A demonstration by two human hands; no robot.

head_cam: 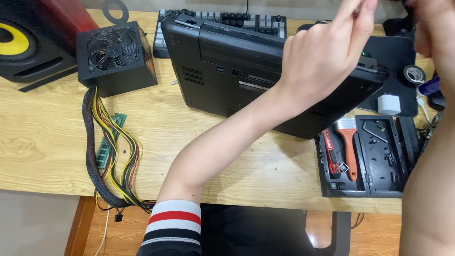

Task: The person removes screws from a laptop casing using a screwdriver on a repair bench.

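At the frame's top right, the left hand (322, 52) is pinching something tiny, the right hand (433, 28) is sitting half cropped with its fingers unreadable, and the black tray (327, 182) is holding an orange-handled brush (349, 147).

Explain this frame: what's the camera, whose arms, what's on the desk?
There is one picture, from a camera worn on a person's head, looking down at a wooden desk. No robot: both arms belong to the wearer.

The left hand is raised over the desk, fingers pinched on something small near the top edge; it is too small to identify. The right hand is only partly in view at the top right corner, so its grip cannot be read.

On the desk:
- a black laptop, closed and bottom side up, under the left hand
- a keyboard behind it
- a power supply with a fan and a bundle of cables
- a green memory stick beside the cables
- a speaker far left
- a black tool tray holding an orange brush
- a white charger and a roll of tape
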